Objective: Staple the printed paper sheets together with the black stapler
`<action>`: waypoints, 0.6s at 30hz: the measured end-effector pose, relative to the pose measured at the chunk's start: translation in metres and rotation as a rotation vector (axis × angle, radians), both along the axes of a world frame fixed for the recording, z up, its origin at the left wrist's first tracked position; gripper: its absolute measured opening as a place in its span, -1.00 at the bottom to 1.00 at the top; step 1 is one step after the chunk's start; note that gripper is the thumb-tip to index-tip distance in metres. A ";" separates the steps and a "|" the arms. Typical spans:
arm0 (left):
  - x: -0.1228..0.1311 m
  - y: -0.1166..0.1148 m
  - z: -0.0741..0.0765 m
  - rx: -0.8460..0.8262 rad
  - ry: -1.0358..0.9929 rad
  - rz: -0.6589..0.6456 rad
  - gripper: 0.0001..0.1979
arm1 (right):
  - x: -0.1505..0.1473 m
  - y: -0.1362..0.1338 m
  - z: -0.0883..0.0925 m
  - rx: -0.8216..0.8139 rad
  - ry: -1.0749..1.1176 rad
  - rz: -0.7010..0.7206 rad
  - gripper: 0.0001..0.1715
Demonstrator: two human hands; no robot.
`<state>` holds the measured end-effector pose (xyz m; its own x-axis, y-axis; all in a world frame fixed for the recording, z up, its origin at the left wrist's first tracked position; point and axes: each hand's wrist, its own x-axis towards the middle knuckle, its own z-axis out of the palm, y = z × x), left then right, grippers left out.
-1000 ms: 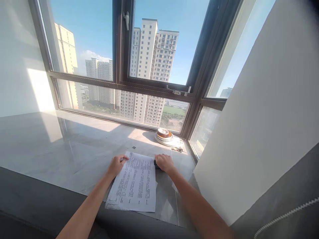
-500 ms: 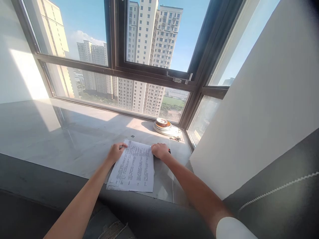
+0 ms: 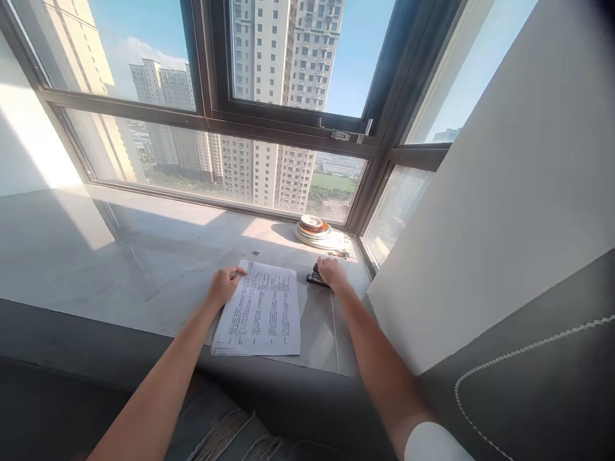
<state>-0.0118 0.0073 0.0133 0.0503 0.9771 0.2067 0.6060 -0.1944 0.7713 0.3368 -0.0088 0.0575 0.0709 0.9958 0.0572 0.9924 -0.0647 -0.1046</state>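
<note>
My left hand (image 3: 223,286), grip apart, pins the printed sheet (image 3: 262,310); my right hand (image 3: 331,273) clamps the black tool (image 3: 314,279) at two o'clock. Unpinned, I judge, the sheet could slip off the counter (image 3: 144,269) at six o'clock.

Dark object (image 3: 314,279): mostly covered by right grip (image 3: 332,274), kind unclear.
Print on sheet (image 3: 262,310): too small to read.

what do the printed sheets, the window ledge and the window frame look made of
Printed sheets: thin white paper, matte, corners slightly fanned.
Window ledge: likely polished stone or tile, grey veining, soft sheen, a thin seam.
Window frame: probably dark coated metal, smooth, slim profiles.
</note>
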 end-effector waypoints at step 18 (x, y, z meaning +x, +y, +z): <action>0.016 -0.016 0.004 0.207 0.530 -0.456 -0.54 | -0.017 -0.026 0.020 0.413 0.311 -0.063 -0.89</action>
<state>0.0040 -0.0083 0.0174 0.5874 0.7789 0.2196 0.7123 -0.6264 0.3165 0.3198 -0.0344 0.0778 0.2063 0.8880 0.4111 0.9059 -0.0145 -0.4233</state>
